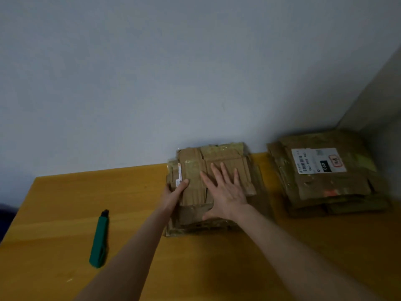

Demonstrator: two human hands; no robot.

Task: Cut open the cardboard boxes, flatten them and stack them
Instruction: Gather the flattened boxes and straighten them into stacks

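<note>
Shipping label (317, 160) on cardboard stack (334, 187), print blurred

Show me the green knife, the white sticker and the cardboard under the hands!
green plastic utility knife (99, 240): head view, middle of handle.
white paper shipping label (318, 160): head view, label's centre.
flattened brown cardboard pile (227, 155): head view, far top panel.

Your boxes (219, 161) are brown cardboard. Green cutter (99, 240) on yellow-orange table (65, 203); white label (316, 160), black patch.

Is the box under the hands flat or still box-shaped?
Flat: the cardboard lies low on the table under the spread right hand, left hand gripping its edge.
</note>
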